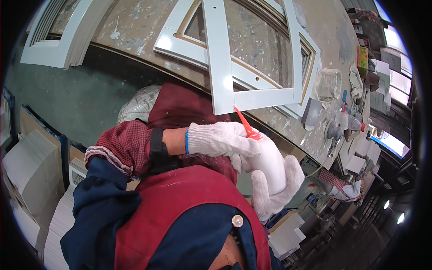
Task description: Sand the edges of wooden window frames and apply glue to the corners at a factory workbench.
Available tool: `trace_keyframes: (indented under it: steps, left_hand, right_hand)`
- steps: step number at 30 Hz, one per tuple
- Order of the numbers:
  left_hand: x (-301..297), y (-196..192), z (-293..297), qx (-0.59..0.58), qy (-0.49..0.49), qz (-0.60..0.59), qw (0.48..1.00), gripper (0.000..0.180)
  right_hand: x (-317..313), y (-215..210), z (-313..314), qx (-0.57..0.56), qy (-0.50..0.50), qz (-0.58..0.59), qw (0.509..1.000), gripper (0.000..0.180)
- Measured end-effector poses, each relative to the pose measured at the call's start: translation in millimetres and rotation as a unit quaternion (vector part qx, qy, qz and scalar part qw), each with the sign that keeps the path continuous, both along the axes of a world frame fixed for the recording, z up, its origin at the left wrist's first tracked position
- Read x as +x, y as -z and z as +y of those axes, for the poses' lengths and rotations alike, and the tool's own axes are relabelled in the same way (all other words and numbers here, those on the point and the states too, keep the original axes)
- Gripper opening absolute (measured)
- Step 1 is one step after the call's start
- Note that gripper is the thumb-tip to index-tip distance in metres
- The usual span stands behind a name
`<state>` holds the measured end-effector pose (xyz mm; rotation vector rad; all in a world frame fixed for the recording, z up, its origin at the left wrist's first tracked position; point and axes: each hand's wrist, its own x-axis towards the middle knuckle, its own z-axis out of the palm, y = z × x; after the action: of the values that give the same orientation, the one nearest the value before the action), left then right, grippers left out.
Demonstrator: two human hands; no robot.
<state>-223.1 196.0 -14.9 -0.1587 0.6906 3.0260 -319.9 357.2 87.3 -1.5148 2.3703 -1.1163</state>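
Note:
A white squeeze bottle [268, 164] with a red pointed nozzle [245, 123] lies slanted between my two hands, both in white knitted gloves. My left hand [220, 140] is wrapped round its neck end, just behind the nozzle. Lower down, my right hand [278, 193] cups the bottle's base, thumb on one side and fingers on the other. The nozzle tip meets the corner joint of a white frame [220, 76], at or very close to its edge. That frame rests on other white frames [182, 45] and its corner overhangs the bench edge.
The paint-spotted workbench [135, 27] runs diagonally across. Stacked white frames [76, 36] stand at its left end. A grey-white block [311, 112], a clear plastic bag [330, 83] and cloths lie to the right. White panels [33, 157] are stacked at left. Another person [339, 185] works at far right.

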Motion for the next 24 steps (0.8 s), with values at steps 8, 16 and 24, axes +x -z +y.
trace_keyframes:
  steps: [8,16,24]
  left_hand:
    - [3,-1,-1,0.014,0.063,-0.002,0.998,0.051]
    - [3,-6,-3,-0.004,0.009,-0.013,1.0,0.044]
    - [4,-3,-4,-0.011,0.029,0.002,1.0,0.047]
  right_hand:
    - [0,-7,5,0.043,-0.001,0.037,0.998,0.069]
    - [5,-2,-5,0.016,0.005,0.038,0.999,0.068]
    - [3,-1,-3,0.018,0.0,0.036,0.999,0.073]
